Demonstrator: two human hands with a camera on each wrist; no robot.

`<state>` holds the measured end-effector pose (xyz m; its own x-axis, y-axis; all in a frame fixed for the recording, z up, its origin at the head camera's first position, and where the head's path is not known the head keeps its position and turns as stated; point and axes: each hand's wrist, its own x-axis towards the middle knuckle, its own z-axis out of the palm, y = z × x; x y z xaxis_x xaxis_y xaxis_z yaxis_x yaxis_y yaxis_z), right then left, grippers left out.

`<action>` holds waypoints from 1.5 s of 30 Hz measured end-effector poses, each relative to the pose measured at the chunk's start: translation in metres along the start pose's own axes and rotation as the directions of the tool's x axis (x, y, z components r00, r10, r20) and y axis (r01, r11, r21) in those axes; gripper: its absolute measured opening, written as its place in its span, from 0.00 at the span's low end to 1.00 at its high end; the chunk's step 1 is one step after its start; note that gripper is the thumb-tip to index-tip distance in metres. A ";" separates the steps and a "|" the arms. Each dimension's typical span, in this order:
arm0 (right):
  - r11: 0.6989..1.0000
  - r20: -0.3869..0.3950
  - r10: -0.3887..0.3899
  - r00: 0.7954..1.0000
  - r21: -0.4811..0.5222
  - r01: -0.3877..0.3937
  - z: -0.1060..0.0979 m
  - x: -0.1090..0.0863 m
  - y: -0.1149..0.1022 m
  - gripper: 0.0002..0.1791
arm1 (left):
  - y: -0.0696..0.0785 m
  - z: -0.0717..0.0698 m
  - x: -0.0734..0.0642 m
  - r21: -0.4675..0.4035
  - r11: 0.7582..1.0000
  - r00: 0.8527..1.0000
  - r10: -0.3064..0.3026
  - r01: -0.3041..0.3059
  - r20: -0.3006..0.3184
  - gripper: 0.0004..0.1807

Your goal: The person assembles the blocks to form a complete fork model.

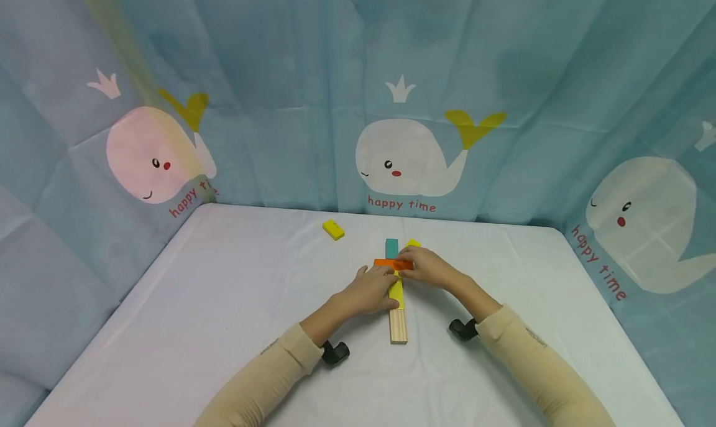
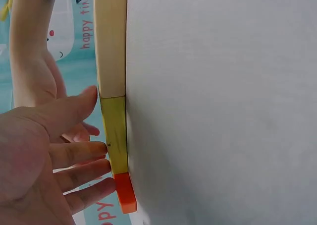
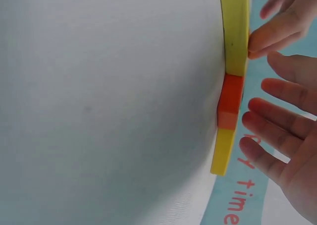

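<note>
Blocks lie in a line on the white table: a plain wood block (image 1: 398, 327) nearest, then a yellow block (image 1: 396, 295), then an orange block (image 1: 385, 263) set crosswise. Beyond the orange one is a teal block (image 1: 391, 248), with another yellow block (image 1: 413, 243) at the right, partly hidden by the right hand. My left hand (image 1: 369, 290) is at the yellow block, its extended fingertips right at the yellow and orange blocks in the left wrist view. My right hand (image 1: 429, 268) is over the orange block's right end, fingers spread and nearly straight in the right wrist view.
A separate yellow block (image 1: 333, 229) lies farther back to the left. Black wrist-worn devices (image 1: 335, 354) show under both forearms. A blue curtain (image 1: 279, 153) with whale prints hangs along the table's back and sides.
</note>
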<state>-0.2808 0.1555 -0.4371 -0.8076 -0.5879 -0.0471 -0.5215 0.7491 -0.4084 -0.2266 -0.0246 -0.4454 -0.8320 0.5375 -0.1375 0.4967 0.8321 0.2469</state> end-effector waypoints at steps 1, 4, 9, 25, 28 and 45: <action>1.000 0.006 0.001 1.000 0.000 -0.001 0.001 -0.001 0.000 0.18 | -0.001 0.001 0.000 -0.008 1.000 1.000 -0.004 0.004 0.003 0.32; 1.000 0.014 -0.008 1.000 -0.001 0.008 0.002 -0.006 -0.002 0.19 | -0.003 0.001 0.000 -0.030 0.999 1.000 -0.015 0.016 0.011 0.32; 1.000 0.022 -0.017 1.000 0.008 0.017 0.002 -0.012 -0.005 0.19 | -0.013 -0.007 -0.002 -0.073 0.996 0.999 -0.043 0.043 0.001 0.31; 0.996 0.081 -0.007 0.997 -0.086 0.014 0.011 -0.021 -0.013 0.30 | -0.099 -0.032 0.010 -0.139 0.964 0.968 -0.239 0.227 -0.077 0.29; 0.997 0.082 0.002 0.997 -0.082 0.005 0.012 -0.022 -0.014 0.30 | -0.114 -0.034 0.010 -0.152 0.957 0.958 -0.266 0.248 -0.110 0.29; 0.997 0.069 0.018 0.997 -0.078 -0.012 0.010 -0.020 -0.014 0.29 | -0.155 -0.043 0.030 -0.193 0.919 0.906 -0.379 0.344 -0.187 0.31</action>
<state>-0.2543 0.1536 -0.4396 -0.7958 -0.5942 -0.1170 -0.5313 0.7778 -0.3358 -0.3386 -0.1433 -0.4469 -0.9885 0.1462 -0.0386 0.1223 0.9229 0.3651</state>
